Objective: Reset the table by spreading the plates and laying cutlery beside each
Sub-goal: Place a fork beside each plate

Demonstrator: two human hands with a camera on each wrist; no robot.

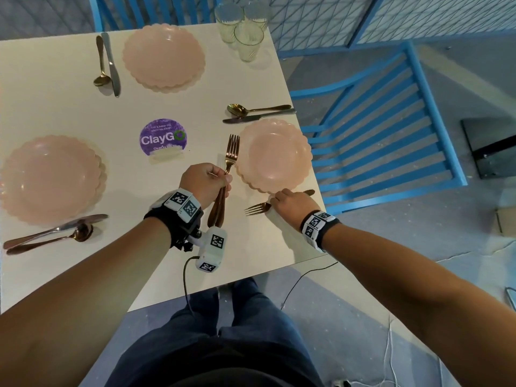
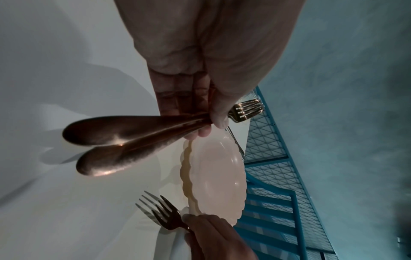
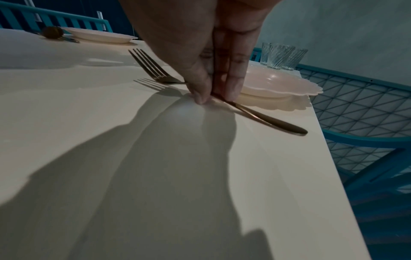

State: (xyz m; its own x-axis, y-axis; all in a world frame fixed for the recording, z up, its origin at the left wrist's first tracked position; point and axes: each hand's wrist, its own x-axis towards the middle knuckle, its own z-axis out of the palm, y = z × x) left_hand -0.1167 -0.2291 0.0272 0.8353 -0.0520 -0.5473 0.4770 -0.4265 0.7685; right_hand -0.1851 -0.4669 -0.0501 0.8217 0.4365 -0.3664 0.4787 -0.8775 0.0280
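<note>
Left plate (image 1: 50, 180): pink, scalloped, flat on the white table (image 1: 55, 107) near its left edge.
Left knife (image 1: 55, 229) and left spoon (image 1: 50, 241): lying side by side just below that plate, touching or nearly so.
Far spoon (image 1: 101, 62) and far knife (image 1: 111, 65): laid together, just left of the far plate (image 1: 164, 58).
Sticker (image 1: 163, 136): round, purple, reads "ClayGo", taped down mid-table between the plates.
Left hand (image 1: 205, 182): clenched round a bundle of forks (image 1: 232, 152), tines pointing away, handles sticking out below the fist; in the left wrist view thumb and fingers (image 2: 219, 116) wrapped around the shafts. Bundle held above the table, just left of the right plate.
Glasses (image 1: 243, 32): three, clear and ribbed, clustered at the far right corner.
Right spoon (image 1: 257, 108) and right knife (image 1: 257, 117): side by side just beyond the right plate (image 1: 275, 155).
Right plate: close to the table's right edge.
Single fork (image 1: 257, 208): down on the table just in front of the right plate, tines pointing left, handle toward the right edge.
Right hand (image 1: 289, 205): pinching that fork's shaft; thumb (image 3: 200, 93) and fingertips pressed to either side of it, right at the tabletop.
Chair (image 1: 391, 129): blue, slatted, beside the table's right edge.
</note>
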